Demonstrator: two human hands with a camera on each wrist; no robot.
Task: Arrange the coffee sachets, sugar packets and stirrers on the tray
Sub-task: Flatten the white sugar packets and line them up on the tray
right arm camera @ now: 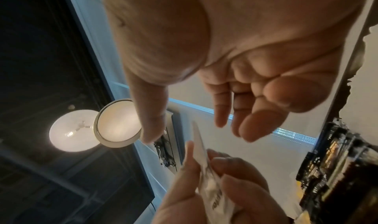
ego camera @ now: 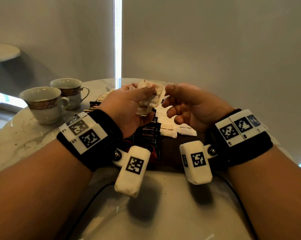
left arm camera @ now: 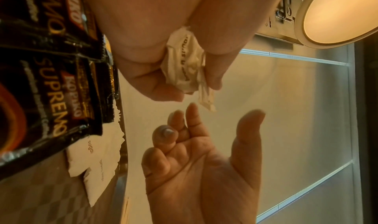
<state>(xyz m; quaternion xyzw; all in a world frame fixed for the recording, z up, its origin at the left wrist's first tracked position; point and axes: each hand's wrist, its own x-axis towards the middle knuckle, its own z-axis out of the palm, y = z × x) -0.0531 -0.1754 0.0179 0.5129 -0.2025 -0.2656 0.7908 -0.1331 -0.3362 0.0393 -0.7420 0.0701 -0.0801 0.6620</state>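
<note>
Above the tray (ego camera: 170, 153), left hand (ego camera: 129, 108) bunches sugar packets (ego camera: 150, 97) tight; right hand (ego camera: 186, 106) hovers near, fingers loose and apart (empty) — a fumbled handover could scatter them.

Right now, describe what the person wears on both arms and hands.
Both forearms are bare, with no sleeves or gloves. The left hand and right hand each have a wide black wrist strap carrying white blocks printed with black square code markers. A rounded white camera pod, also marked, hangs under each wrist on a screwed bracket. Thin black cables trail back from the straps.
</note>
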